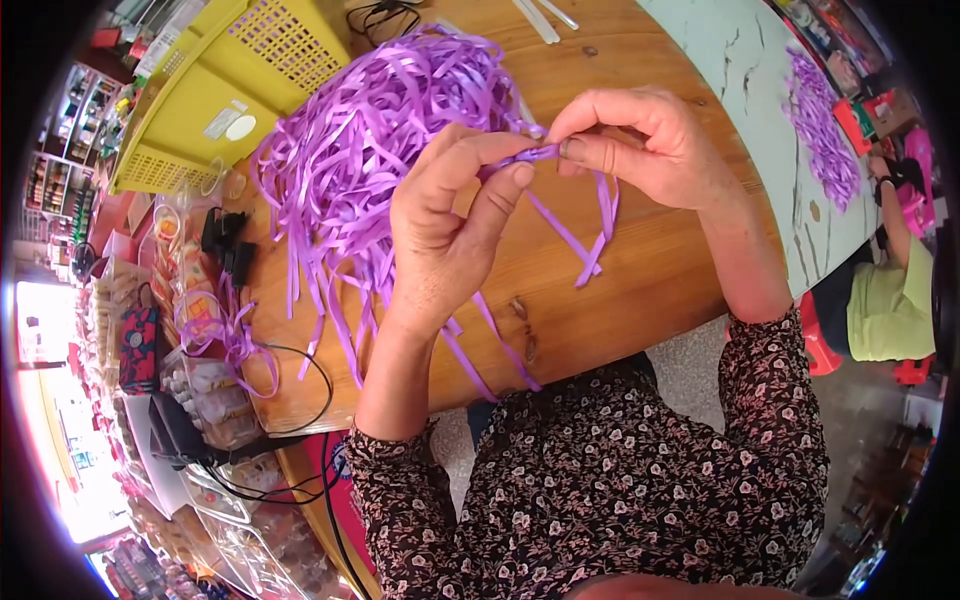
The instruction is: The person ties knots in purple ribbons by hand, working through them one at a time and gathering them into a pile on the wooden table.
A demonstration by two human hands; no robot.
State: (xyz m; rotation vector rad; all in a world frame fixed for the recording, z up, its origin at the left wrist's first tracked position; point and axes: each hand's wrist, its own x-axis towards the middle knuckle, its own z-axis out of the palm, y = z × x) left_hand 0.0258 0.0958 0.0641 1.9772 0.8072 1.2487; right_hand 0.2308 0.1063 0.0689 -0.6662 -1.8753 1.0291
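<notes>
Between fingers (487,151), purple ribbon (541,153) (glossy, narrow).

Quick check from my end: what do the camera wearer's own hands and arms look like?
The left hand and right hand are bare: no gloves, rings or wristbands show. The left sleeve and right sleeve are dark with small pale flowers, leaving the wrists uncovered.
</notes>
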